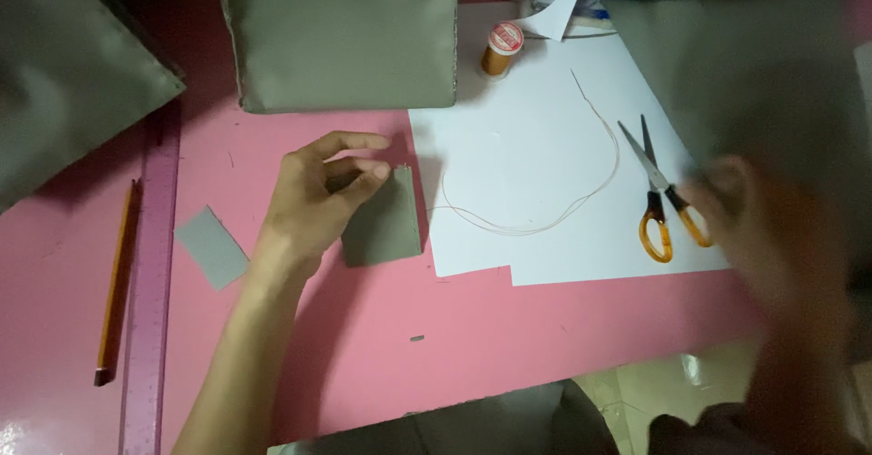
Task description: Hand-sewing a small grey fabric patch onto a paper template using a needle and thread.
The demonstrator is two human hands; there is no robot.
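A: Item one, far left?
B: A pencil [117, 282] lying lengthwise beside a purple ruler [150, 310], both on the pink table [509, 328]. Just right of the ruler, a small grey scrap [211, 247], loose.

A: The main piece?
B: A folded grey fabric piece [386, 223], roughly rectangular, matt, seam along its right edge. It lies on the table just left of the white paper [536, 146]. The left hand [318, 201] pinches its top corner between thumb and fingertips.

A: Room around it?
B: Bare pink surface below it, down to the table's near edge. Above it, a larger grey fabric bag [341, 33].

A: Further right?
B: A thread spool [501, 49], loose thread [545, 210] and orange-handled scissors [661, 201] on the paper. The right hand [754, 228] is blurred beside the scissors; its grip cannot be told.
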